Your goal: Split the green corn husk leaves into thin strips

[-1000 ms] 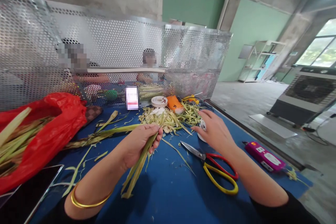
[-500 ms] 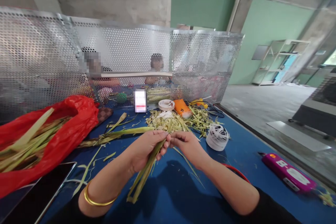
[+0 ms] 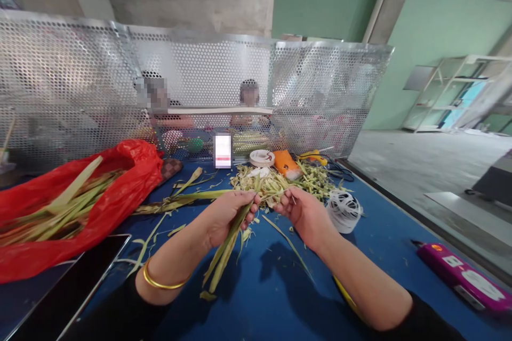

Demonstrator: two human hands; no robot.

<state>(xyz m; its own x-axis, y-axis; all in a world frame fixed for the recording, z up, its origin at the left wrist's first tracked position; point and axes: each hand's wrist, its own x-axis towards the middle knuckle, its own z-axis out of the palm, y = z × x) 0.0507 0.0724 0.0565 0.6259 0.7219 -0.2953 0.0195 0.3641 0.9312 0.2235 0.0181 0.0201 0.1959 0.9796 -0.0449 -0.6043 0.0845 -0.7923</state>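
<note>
My left hand [image 3: 230, 217] is closed around a bundle of long greenish-brown leaf strips [image 3: 224, 264]; their loose ends hang toward me above the blue table. A short gap to the right, my right hand [image 3: 310, 218] is curled in a pinch. A thin pale sliver shows at its fingertips, too small to name. Just beyond both hands spreads a heap of shredded leaf scraps [image 3: 276, 189]. One long leaf [image 3: 188, 200] lies on the table left of my left hand, and a narrow strip [image 3: 290, 245] lies between my forearms.
A red plastic bag [image 3: 140, 162] of leaves and a dark tablet [image 3: 68, 293] occupy the left. Around the scraps are a tape roll [image 3: 262, 158], an orange packet [image 3: 285, 164] and a white coil [image 3: 344, 213]. A purple device [image 3: 460, 274] lies right. Perforated panels [image 3: 216, 74] stand behind; people sit beyond.
My right hand has drawn away to the right from my left hand, opening a gap between them. The left keeps its hold on the leaf strips. The whole view has shifted slightly.
</note>
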